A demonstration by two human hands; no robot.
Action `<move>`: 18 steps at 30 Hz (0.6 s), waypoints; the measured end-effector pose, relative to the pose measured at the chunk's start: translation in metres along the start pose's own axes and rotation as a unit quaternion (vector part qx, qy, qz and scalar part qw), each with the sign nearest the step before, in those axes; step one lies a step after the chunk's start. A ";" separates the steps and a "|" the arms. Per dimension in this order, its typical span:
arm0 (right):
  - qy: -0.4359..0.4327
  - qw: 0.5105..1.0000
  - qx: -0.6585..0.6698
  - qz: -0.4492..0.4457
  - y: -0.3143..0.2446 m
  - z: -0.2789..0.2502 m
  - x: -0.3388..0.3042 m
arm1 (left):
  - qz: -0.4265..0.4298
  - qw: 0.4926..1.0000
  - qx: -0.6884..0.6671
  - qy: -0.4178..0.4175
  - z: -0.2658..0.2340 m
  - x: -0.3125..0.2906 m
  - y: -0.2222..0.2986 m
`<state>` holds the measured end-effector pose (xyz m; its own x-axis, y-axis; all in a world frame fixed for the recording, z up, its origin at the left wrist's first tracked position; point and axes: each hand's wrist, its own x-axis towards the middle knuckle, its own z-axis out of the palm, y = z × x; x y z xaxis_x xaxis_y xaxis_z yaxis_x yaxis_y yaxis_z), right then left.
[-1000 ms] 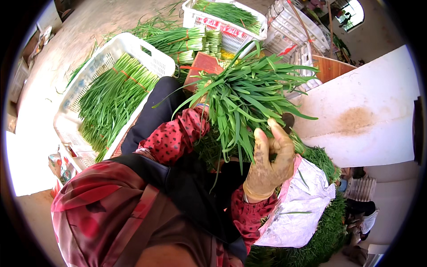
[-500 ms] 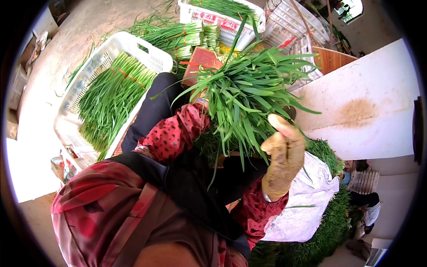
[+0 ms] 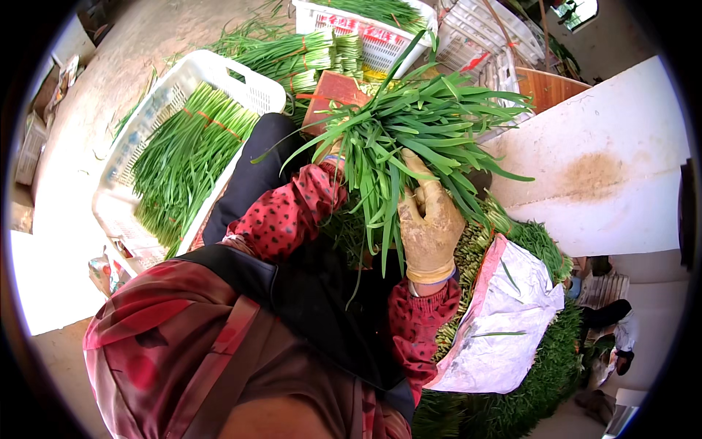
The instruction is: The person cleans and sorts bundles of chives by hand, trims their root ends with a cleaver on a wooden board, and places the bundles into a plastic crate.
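A loose bunch of garlic chives (image 3: 409, 132), flat green leaves fanned out to the right, is held up in front of my knees. My left hand (image 3: 333, 151) grips its left end, with the fingers mostly hidden by leaves. My right hand (image 3: 431, 227), in a soiled tan glove, reaches into the drooping leaves from below. Its forefinger is stretched along them and the thumb stands apart; the other fingers are partly hidden. Behind the bunch stands a reddish block (image 3: 333, 95) with an orange-red strip across it.
At left, a white plastic crate (image 3: 256, 95) holds tied green bundles. More tied bundles (image 3: 285, 58) lie beyond, beside another white crate (image 3: 358, 33). A white board (image 3: 599, 161) juts in from the right. Below it, a white sack (image 3: 504, 329) covers part of a chive heap (image 3: 541, 388).
My right hand has moved left and inward, from beside the leaf tips to among the leaves. My left hand keeps its hold, and the bunch stays nearly in place.
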<state>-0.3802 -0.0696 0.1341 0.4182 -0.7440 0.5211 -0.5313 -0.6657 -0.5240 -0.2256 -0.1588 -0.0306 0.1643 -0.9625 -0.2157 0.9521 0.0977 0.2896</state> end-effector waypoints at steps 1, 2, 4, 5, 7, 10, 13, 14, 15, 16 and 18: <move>0.012 1.000 0.004 -0.009 0.005 0.005 0.000 | -0.001 1.000 -0.002 0.000 0.000 -0.001 0.000; 0.025 1.000 0.008 -0.017 0.010 0.009 0.000 | -0.002 1.000 -0.002 0.000 0.000 -0.002 -0.001; 0.042 0.998 -0.042 -0.027 0.016 0.016 0.000 | -0.002 1.000 -0.001 0.000 0.000 -0.002 -0.002; 0.048 0.994 -0.094 -0.029 0.017 0.018 -0.001 | -0.003 1.000 0.000 0.000 -0.001 -0.002 -0.001; 0.023 0.991 -0.130 -0.018 0.025 0.025 -0.008 | -0.002 1.000 0.003 0.001 -0.003 -0.003 0.001; 0.055 0.989 -0.135 0.007 0.021 0.034 -0.014 | -0.001 1.000 0.005 0.000 -0.004 -0.004 0.002; 0.077 0.987 -0.142 0.016 0.014 0.033 -0.011 | -0.001 1.000 0.008 -0.003 -0.002 -0.003 0.003; 0.082 0.994 -0.073 0.021 0.024 0.039 -0.014 | -0.004 1.000 0.011 -0.005 -0.003 -0.004 0.004; 0.085 0.993 -0.073 0.023 0.031 0.041 -0.015 | -0.004 1.000 0.013 -0.005 -0.003 -0.005 0.005; 0.064 0.995 -0.077 -0.023 0.037 0.041 -0.015 | -0.006 1.000 0.016 -0.006 -0.002 -0.006 0.004; -0.032 0.987 -0.140 -0.070 0.047 0.045 -0.026 | -0.009 1.000 0.015 -0.009 -0.002 -0.008 0.005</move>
<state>-0.3825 -0.0839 0.0655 0.5424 -0.6543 0.5269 -0.6440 -0.7266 -0.2393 -0.2214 -0.1504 -0.0295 0.1423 -0.9686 -0.2041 0.9466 0.0728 0.3141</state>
